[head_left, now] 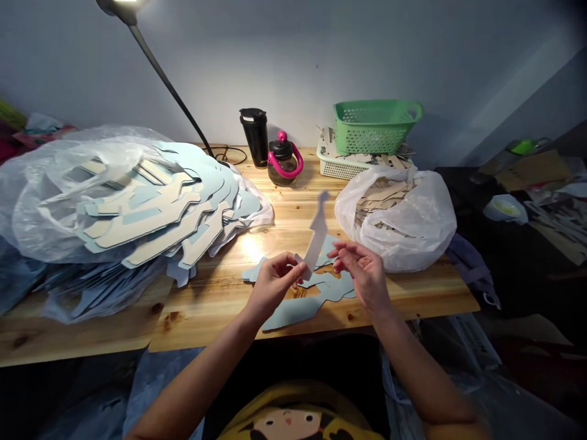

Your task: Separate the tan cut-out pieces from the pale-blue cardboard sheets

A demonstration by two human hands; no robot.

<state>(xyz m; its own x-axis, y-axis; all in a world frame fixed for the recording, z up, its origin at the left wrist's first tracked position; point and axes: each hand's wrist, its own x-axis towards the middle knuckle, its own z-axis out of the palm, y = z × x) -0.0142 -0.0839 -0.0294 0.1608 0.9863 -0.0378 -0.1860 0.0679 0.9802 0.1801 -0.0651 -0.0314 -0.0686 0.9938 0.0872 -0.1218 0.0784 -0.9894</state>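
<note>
My left hand (279,278) pinches the lower end of a thin, pale cut-out foam or card piece (316,238), which stands up tilted above the table. Just to its right is my right hand (360,269), fingers loosely curled and apart from the piece, with nothing visible in them. Beneath both hands lies a light-blue cut-out sheet (293,313) with a wavy outline, and further blue parts overlap around it. The hands partly hide these sheets.
At left, a plastic bag (36,201) spills stacked cut-out sheets (160,214). A white bag of scraps (422,220) sits at right, before a green basket (376,131) on a white basket (337,165). A black tumbler (254,137), pink-handled bottle (282,165) and lamp (169,85) stand behind.
</note>
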